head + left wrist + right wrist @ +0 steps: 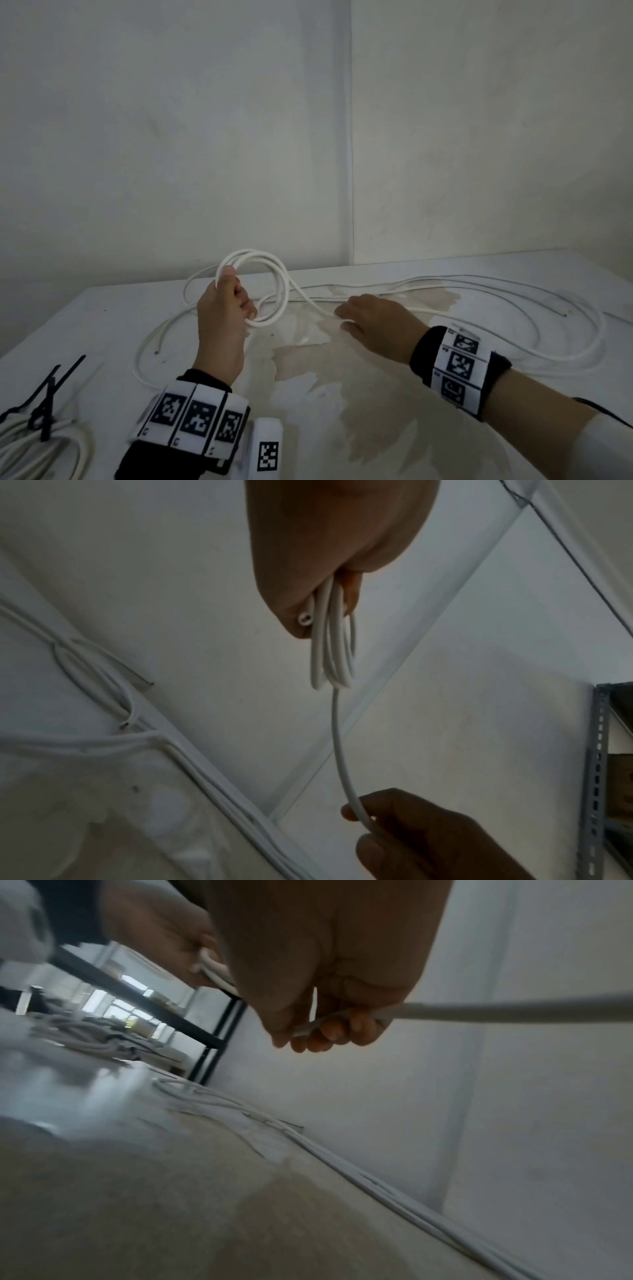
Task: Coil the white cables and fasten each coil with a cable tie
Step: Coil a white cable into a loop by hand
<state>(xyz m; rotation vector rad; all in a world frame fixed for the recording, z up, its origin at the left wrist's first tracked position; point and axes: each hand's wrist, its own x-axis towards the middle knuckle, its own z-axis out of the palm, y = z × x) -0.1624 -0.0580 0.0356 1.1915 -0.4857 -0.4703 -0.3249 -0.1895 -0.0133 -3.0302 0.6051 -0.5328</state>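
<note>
My left hand [233,301] grips a small coil of white cable [274,291] held upright above the table; the left wrist view shows several loops [334,647] and a cut end hanging from the fist [325,561]. From the coil the cable runs right to my right hand [356,315], whose fingers [329,1031] curl round the strand [479,1012]. The loose length [513,308] trails in wide curves over the right of the table. Another coil [41,448], bound with a black tie, lies at the front left.
Loose black cable ties [51,387] lie near the bound coil. More white cables [161,332] snake along the back and left of the table [308,394], which is stained and meets a wall behind. A metal shelf upright [596,777] stands to the right.
</note>
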